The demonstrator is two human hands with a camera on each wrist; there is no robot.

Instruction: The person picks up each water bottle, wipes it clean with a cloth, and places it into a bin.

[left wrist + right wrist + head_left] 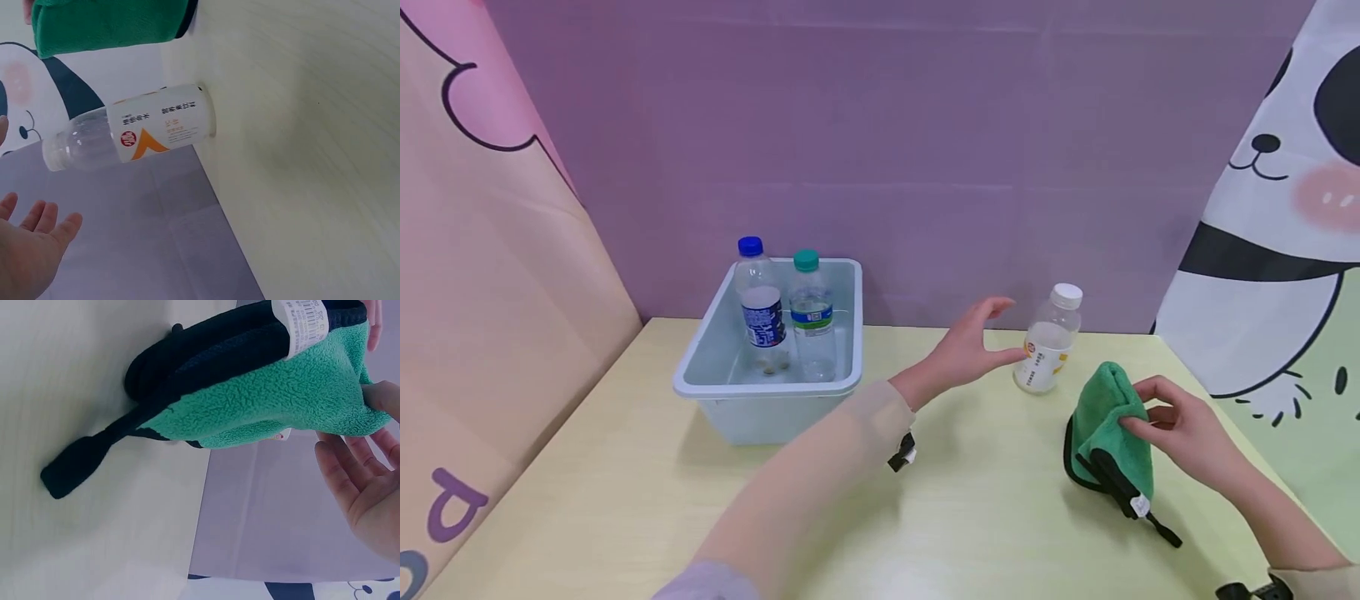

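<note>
At the right of the table a plastic bottle (1047, 346) stands upright, with a white cap and a white and orange label. My left hand (962, 350) reaches toward it from the left, thumb and fingers spread, thumb tip right at its label in the head view. In the left wrist view the bottle (147, 128) shows beyond the fingers (44, 219). My right hand (1183, 429) pinches the top of a folded green fleecy cloth (1112, 425) with black edging and a black strap. The right wrist view shows the cloth's pile (275, 394) and a white printed tag (304, 325).
A light blue plastic bin (767, 414) stands at the left of the table. Inside it are a blue-capped bottle (762, 312) and a green-capped bottle (811, 321), both upright. A purple backdrop (850, 150) rises behind the table, and a panda-print sheet (1262, 308) hangs at the right.
</note>
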